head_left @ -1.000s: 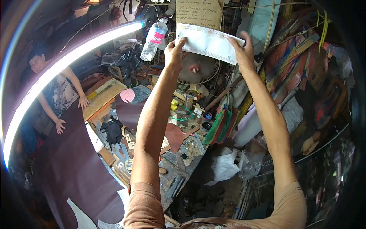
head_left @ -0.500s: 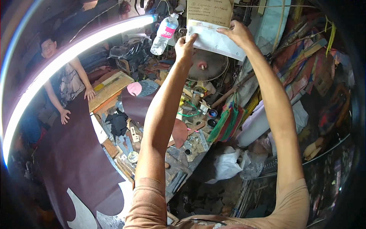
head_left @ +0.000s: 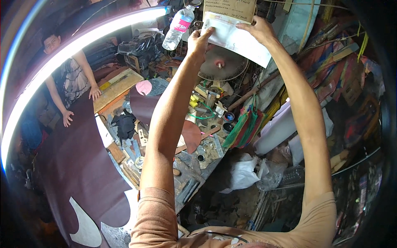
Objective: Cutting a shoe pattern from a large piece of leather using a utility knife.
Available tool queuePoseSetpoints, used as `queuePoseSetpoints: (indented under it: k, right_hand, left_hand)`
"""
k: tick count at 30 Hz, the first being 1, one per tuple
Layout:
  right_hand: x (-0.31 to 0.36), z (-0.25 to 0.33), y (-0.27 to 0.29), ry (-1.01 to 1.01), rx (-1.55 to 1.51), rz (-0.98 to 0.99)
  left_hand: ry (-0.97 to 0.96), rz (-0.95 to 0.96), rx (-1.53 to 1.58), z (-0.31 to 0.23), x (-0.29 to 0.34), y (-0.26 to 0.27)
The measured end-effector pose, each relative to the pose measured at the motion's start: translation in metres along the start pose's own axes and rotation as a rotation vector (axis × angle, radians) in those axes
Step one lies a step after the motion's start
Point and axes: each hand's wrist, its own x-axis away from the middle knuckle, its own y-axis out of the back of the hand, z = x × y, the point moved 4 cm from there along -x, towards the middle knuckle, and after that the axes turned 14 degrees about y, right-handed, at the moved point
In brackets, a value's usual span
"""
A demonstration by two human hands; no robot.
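Note:
Both my arms stretch up to the top of the view, where a white sheet of paper (head_left: pixel 237 39) hangs over the lower part of a brown card with handwriting (head_left: pixel 229 9). My left hand (head_left: pixel 199 41) pinches the sheet's left edge, thumb on the front. At its upper right, my right hand (head_left: pixel 261 31) grips the paper between thumb and fingers. The sheet's lower right corner slants downward. Just left of my left hand hangs a clear plastic bottle with a pink label (head_left: pixel 178 28). A round fan (head_left: pixel 220 65) sits right below the paper.
A lit tube lamp (head_left: pixel 82 45) arcs across the left. Behind it a person (head_left: pixel 70 78) rests hands on a dark brown leather hide (head_left: pixel 78 161). Tools and scraps crowd the workbench (head_left: pixel 186 165). Rolled material (head_left: pixel 271 132) and plastic bags (head_left: pixel 244 173) lie to the right.
The whole scene has shifted slightly up and left in view. The paper is tilted more, its lower right corner hanging further out. Both hands keep their hold.

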Motion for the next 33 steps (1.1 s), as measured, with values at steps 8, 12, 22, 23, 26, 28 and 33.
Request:
queuePoseSetpoints:
  k: [8,12,22,23,26,28,33]
  right_hand:
    - [0.011,0.015,0.018,0.000,0.259,0.017]
    - [0.020,0.040,0.031,-0.008,0.449,0.085]
    - [0.002,0.016,0.027,0.057,0.338,0.096]
    - [-0.004,0.017,0.020,0.080,0.325,0.107]
    - [0.007,-0.009,0.041,0.031,0.390,0.116]
    - [-0.003,0.050,0.035,0.259,0.593,-0.106]
    - [0.091,0.075,-0.021,0.377,0.119,-0.071]
  left_hand:
    - [-0.002,0.030,0.047,0.007,-0.008,-0.009]
    - [0.016,0.010,0.076,0.004,-0.003,-0.019]
    - [-0.017,-0.008,0.094,0.011,0.007,-0.020]
    - [-0.053,-0.004,0.080,0.009,0.006,-0.013]
    - [0.114,0.086,-0.024,0.023,0.006,-0.047]
    - [-0.100,-0.279,0.026,0.004,-0.024,-0.011]
    - [-0.122,-0.264,-0.066,0.024,-0.020,-0.022]
